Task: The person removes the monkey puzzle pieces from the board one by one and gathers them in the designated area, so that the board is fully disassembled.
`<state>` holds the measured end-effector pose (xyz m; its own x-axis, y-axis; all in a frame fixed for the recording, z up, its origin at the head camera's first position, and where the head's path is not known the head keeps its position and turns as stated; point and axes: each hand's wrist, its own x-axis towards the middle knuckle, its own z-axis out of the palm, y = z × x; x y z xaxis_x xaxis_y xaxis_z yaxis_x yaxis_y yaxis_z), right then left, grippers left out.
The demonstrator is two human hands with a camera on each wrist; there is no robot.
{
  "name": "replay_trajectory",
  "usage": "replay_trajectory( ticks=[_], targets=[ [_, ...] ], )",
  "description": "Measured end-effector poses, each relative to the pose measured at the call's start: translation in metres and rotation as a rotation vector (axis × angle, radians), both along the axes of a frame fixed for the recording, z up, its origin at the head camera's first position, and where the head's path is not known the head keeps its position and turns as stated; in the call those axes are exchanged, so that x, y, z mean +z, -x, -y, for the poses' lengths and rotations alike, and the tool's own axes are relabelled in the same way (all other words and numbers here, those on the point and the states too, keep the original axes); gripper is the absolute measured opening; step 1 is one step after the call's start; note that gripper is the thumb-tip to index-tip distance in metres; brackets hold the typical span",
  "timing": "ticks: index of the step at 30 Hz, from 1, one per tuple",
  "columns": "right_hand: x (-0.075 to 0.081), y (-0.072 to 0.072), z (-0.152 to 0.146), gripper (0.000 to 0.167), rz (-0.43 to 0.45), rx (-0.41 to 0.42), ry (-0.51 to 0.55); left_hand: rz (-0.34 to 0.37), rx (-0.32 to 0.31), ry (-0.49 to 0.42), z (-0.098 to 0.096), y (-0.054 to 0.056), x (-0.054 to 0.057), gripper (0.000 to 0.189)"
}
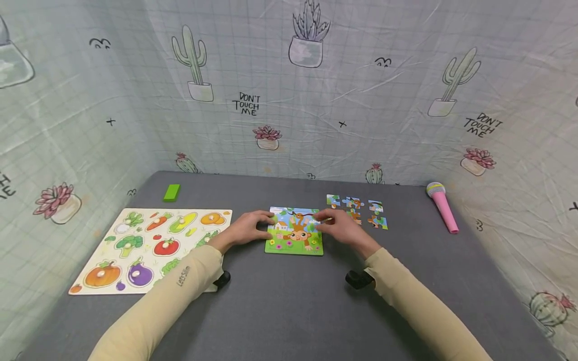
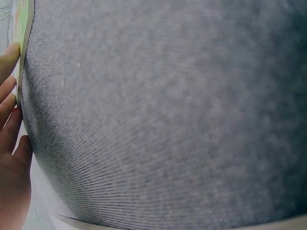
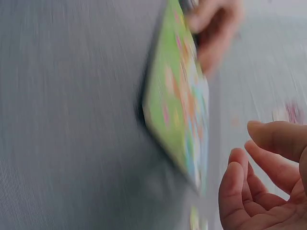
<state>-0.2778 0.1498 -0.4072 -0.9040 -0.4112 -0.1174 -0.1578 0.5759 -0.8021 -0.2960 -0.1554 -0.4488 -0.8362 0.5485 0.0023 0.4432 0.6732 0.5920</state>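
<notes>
A small jigsaw puzzle [image 1: 289, 243] with a monkey picture lies flat on the grey table, between both hands. My left hand [image 1: 246, 229] is at its left edge; in the left wrist view, the thumb [image 2: 10, 58] and fingertips touch the board's side, fingers loosely extended. On the other side, my right hand [image 1: 344, 229] hovers by the right edge. Its thumb and fingers are bent with a gap between them, holding nothing in the right wrist view. Several loose jigsaw pieces [image 1: 378, 221] lie just beyond the right hand, which partly hides one.
To the left lies a vegetable peg board [image 1: 151, 228], partly covered by the left forearm. A green block [image 1: 171, 193] sits behind it. A pink toy microphone [image 1: 444, 208] lies at far right. Patterned cloth walls [image 1: 289, 115] surround the table.
</notes>
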Motion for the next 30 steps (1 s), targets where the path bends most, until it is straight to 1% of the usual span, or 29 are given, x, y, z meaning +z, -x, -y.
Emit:
replay_trajectory(
  ticks=[2, 6, 8, 12, 15, 19, 23, 26, 30],
  targets=[
    [-0.002, -0.006, 0.016, 0.039, 0.01, 0.044, 0.016, 0.0, 0.001, -0.001, 0.0, -0.001, 0.0, 0.045],
    [-0.008, -0.015, 0.043, 0.04, 0.04, 0.102, 0.051, -0.005, 0.006, -0.003, 0.001, -0.001, -0.001, 0.045],
    [-0.01, -0.018, 0.053, 0.041, 0.033, 0.122, 0.058, -0.004, 0.007, -0.005, 0.002, 0.0, -0.001, 0.045],
    [-0.016, -0.019, 0.067, 0.042, 0.008, 0.153, 0.075, 0.006, -0.007, -0.013, 0.005, 0.001, -0.003, 0.045],
    [-0.021, -0.019, 0.072, 0.04, -0.003, 0.144, 0.067, 0.01, -0.016, -0.014, 0.006, 0.002, -0.004, 0.044],
    [-0.027, -0.02, 0.076, 0.038, -0.024, 0.116, 0.016, 0.005, -0.023, -0.01, 0.005, 0.001, -0.003, 0.044],
    [-0.028, -0.021, 0.077, 0.037, -0.043, 0.11, -0.008, 0.008, -0.03, -0.013, 0.006, 0.001, -0.002, 0.044],
    [-0.027, -0.022, 0.078, 0.039, -0.067, 0.134, -0.017, 0.006, -0.032, -0.014, 0.006, 0.002, -0.002, 0.044],
    [-0.026, -0.021, 0.08, 0.041, -0.133, 0.184, -0.051, -0.005, -0.032, -0.011, 0.006, 0.002, -0.003, 0.044]
  ],
)
